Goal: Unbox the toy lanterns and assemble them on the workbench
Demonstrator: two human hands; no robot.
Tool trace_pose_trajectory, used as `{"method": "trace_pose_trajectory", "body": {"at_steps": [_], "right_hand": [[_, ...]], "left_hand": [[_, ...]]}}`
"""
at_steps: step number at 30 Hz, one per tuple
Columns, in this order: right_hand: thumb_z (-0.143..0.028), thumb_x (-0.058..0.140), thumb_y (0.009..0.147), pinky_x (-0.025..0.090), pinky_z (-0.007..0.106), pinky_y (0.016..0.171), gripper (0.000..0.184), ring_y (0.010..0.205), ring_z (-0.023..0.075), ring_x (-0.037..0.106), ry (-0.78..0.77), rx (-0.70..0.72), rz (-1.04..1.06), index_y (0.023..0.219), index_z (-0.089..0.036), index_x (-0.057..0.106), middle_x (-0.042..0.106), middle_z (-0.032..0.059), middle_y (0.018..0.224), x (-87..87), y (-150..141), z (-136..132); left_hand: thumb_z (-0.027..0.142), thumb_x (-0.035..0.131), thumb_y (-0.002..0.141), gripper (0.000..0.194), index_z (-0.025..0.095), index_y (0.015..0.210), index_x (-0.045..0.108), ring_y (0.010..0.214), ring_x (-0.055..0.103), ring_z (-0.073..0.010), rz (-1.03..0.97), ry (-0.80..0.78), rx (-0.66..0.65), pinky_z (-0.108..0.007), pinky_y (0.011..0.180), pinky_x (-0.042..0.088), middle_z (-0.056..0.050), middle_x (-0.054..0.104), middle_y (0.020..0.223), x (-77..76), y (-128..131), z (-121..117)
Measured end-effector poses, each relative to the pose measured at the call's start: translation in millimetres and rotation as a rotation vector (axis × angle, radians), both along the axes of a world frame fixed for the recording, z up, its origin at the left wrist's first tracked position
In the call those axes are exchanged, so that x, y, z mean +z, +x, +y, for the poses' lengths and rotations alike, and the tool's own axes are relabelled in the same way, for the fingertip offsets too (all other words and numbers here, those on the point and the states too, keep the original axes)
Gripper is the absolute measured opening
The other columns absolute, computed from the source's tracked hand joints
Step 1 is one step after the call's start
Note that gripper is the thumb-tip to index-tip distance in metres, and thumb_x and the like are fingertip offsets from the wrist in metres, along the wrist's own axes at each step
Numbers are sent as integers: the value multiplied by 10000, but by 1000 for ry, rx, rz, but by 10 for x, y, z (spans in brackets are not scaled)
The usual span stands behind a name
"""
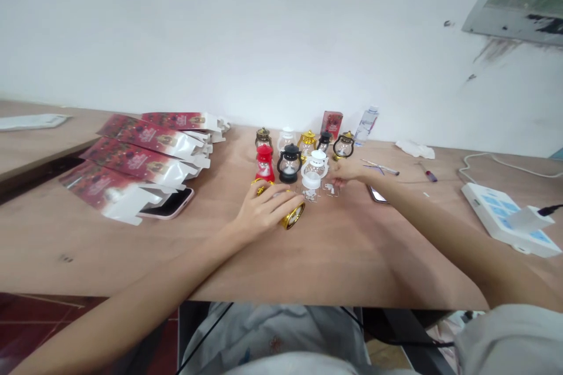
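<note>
My left hand [267, 209] is wrapped over a small gold lantern [294, 216] tipped on its side, its base facing right and its middle hidden under my fingers. My right hand [345, 173] is beside a white lantern [314, 170], fingers drawn together low at the table; what they pinch, if anything, is too small to make out. Small white pieces [310, 194] and thin wire bits lie just in front of the white lantern. A black lantern [290, 164] and a red lantern [264, 165] stand upright to its left.
Behind stand several more lanterns, including a gold one [308, 142] and a bronze one [343, 145], plus a red box [331, 123]. Flattened red cartons [132, 155] overlap a phone [173, 205] at left. A screwdriver [430, 174] and a power strip [505, 217] lie at right.
</note>
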State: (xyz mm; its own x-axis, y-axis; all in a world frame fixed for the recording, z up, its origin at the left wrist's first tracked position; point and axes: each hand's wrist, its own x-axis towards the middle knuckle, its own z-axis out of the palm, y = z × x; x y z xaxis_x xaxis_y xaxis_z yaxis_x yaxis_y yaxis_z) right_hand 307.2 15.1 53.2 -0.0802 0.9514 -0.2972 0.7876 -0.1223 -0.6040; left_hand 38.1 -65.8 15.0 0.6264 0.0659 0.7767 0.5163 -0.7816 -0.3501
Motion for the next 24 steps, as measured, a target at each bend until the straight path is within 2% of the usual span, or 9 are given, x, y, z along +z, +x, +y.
{"method": "trace_pose_trajectory", "body": {"at_steps": [4, 8, 13, 18, 24], "right_hand": [[-67, 724, 578, 454, 195, 454, 240, 404, 79, 488, 15, 48, 12, 417, -124, 555, 544, 4, 411, -14, -2, 120], [-27, 710, 551, 433, 180, 439, 213, 420, 67, 476, 7, 90, 67, 429, -120, 562, 546, -4, 432, -48, -26, 155], [-55, 663, 621, 479, 184, 486, 122, 481, 75, 523, 6, 77, 116, 529, -119, 616, 610, 21, 533, -73, -42, 91], [-58, 584, 703, 503, 179, 534, 160, 523, 82, 568, -2, 42, 119, 565, -118, 640, 644, 45, 586, -52, -44, 8], [-58, 591, 717, 523, 235, 587, 199, 589, 136, 614, 42, -10, 71, 536, -119, 648, 671, 78, 627, 111, -23, -79]], "left_hand": [[125, 502, 876, 244, 226, 1094, 540, 921, 626, -161, -5, -5, -2, -334, 806, 331, 12, 707, 948, 4, -2, -2], [132, 496, 879, 228, 218, 1084, 549, 917, 626, -162, -3, 3, -4, -334, 798, 334, 8, 707, 947, 14, -5, -12], [160, 453, 905, 232, 243, 1095, 558, 933, 621, -149, 16, -22, 20, -331, 805, 340, 9, 705, 958, 19, -4, -25], [125, 474, 893, 218, 215, 1071, 561, 917, 628, -150, -11, -16, -24, -326, 788, 351, 6, 710, 935, 39, 13, -40], [147, 465, 901, 236, 270, 1070, 573, 986, 616, -129, 46, 32, -17, -312, 854, 379, 23, 693, 1015, 56, -2, -59]]}}
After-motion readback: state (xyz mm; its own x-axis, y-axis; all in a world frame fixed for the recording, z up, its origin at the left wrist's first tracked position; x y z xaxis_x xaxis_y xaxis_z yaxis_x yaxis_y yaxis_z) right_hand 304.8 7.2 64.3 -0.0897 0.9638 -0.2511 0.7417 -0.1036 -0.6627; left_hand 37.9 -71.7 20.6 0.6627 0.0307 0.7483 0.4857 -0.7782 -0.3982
